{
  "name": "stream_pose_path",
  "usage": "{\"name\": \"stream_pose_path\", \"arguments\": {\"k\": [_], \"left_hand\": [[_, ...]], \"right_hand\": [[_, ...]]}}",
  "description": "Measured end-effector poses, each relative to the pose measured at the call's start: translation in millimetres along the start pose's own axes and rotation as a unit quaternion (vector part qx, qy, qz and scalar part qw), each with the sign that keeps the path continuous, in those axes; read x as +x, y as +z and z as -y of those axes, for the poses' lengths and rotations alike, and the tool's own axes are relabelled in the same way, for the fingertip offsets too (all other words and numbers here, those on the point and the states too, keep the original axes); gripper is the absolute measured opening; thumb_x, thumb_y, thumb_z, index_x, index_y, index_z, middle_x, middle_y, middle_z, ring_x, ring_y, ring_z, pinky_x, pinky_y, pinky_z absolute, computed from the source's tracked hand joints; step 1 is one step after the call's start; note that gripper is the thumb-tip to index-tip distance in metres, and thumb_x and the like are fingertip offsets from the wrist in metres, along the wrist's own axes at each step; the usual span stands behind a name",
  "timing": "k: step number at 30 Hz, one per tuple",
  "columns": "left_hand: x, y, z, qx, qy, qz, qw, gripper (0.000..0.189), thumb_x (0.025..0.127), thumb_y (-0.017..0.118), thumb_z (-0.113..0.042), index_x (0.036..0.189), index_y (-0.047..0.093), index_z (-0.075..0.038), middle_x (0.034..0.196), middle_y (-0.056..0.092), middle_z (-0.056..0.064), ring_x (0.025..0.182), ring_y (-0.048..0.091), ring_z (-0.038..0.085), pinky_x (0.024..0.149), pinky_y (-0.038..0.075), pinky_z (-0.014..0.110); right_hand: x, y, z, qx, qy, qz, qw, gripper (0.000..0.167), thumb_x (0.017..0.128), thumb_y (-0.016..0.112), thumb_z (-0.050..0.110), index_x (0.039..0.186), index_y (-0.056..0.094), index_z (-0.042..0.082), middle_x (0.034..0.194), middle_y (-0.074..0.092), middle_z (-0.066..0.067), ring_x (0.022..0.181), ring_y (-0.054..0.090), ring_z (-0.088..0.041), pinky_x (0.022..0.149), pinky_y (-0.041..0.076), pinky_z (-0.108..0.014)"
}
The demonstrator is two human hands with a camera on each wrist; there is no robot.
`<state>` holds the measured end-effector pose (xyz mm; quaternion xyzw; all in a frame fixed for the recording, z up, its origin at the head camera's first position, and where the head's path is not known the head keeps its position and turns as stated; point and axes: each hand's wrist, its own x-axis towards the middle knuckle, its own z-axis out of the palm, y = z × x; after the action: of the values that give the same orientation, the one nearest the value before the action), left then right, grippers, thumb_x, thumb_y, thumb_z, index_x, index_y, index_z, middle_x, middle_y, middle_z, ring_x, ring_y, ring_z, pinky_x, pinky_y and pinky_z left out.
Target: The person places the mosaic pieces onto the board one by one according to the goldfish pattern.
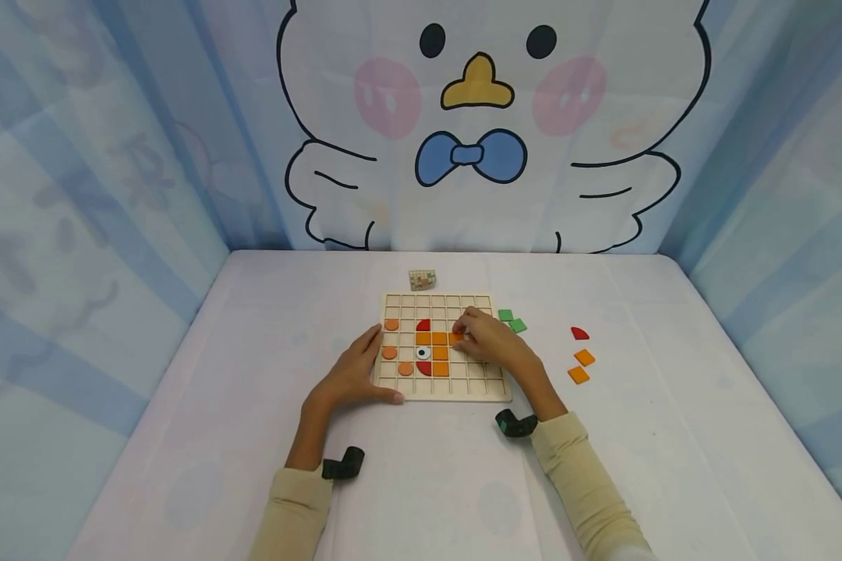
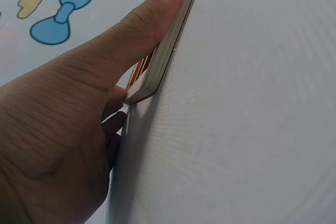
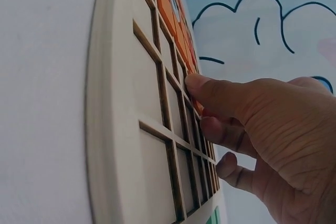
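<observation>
My left hand holds the near-left corner of a square wooden grid board, its thumb along the front edge and its fingers at the left side. Over the board's right half is my right hand. Its thumb and forefinger pinch at an orange square tile, partly hidden by the fingers; a red bit shows by the forefinger. Beside it are more orange tiles, red quarter-round pieces, a black-and-white eye piece and peach discs, all in grid cells.
Green square tiles lie at the board's right edge. Farther right are a loose red quarter-round piece and two orange tiles. A small patterned card lies behind the board. Printed curtains enclose the table.
</observation>
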<state>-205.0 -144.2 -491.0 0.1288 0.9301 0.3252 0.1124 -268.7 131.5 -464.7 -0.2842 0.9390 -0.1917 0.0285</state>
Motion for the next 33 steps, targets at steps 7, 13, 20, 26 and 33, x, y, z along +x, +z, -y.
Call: {"name": "stream_pose_path", "arguments": {"k": [7, 13, 20, 26, 33], "left_hand": [[-0.2, 1.1, -2.6, 0.000, -0.001, 0.000, 1.0000, 0.129, 0.063, 0.086, -0.055, 0.157, 0.012, -0.008, 0.165, 0.010, 0.010, 0.152, 0.014, 0.031, 0.120, 0.023, 0.049], [-2.6, 1.2, -5.1, 0.004, -0.006, 0.004, 1.0000, 0.129, 0.064, 0.086, -0.055, 0.157, 0.011, -0.007, 0.166, 0.008, 0.010, 0.152, 0.012, 0.031, 0.121, 0.022, 0.049], [-1.6, 1.2, -4.6, 0.003, -0.002, 0.000, 1.0000, 0.130, 0.063, 0.086, -0.055, 0.157, 0.010, -0.007, 0.165, 0.009, 0.010, 0.152, 0.012, 0.030, 0.121, 0.022, 0.049], [-0.5, -1.1, -5.0, 0.006, 0.005, 0.000, 1.0000, 0.130, 0.064, 0.085, -0.056, 0.157, 0.010, -0.007, 0.165, 0.009, 0.010, 0.152, 0.013, 0.030, 0.121, 0.023, 0.049], [-2.1, -1.0, -5.2, -0.001, 0.001, 0.001, 1.0000, 0.130, 0.064, 0.086, -0.055, 0.157, 0.010, -0.006, 0.165, 0.009, 0.011, 0.152, 0.012, 0.032, 0.121, 0.022, 0.050]], "right_hand": [[-8.9, -4.5, -2.4, 0.011, 0.026, 0.007, 0.9996, 0.027, 0.092, 0.070, 0.023, 0.113, 0.067, 0.006, 0.113, 0.061, -0.007, 0.095, 0.059, -0.020, 0.090, 0.054, -0.036], [-23.6, -13.7, -8.9, -0.010, 0.035, -0.001, 0.9993, 0.028, 0.092, 0.069, 0.025, 0.114, 0.067, 0.006, 0.115, 0.060, -0.006, 0.092, 0.058, -0.018, 0.086, 0.054, -0.035], [-42.0, -26.8, -16.2, -0.030, 0.045, -0.016, 0.9984, 0.029, 0.091, 0.070, 0.025, 0.112, 0.067, 0.005, 0.109, 0.061, -0.006, 0.087, 0.056, -0.018, 0.080, 0.054, -0.033], [-59.5, -36.6, -26.0, -0.029, 0.048, -0.043, 0.9975, 0.029, 0.089, 0.073, 0.022, 0.111, 0.068, 0.003, 0.106, 0.061, -0.008, 0.082, 0.056, -0.017, 0.073, 0.052, -0.030], [-81.8, -42.4, -41.5, -0.021, 0.078, -0.046, 0.9956, 0.025, 0.090, 0.072, 0.019, 0.109, 0.069, 0.004, 0.105, 0.062, -0.008, 0.085, 0.057, -0.019, 0.074, 0.054, -0.031]]}}
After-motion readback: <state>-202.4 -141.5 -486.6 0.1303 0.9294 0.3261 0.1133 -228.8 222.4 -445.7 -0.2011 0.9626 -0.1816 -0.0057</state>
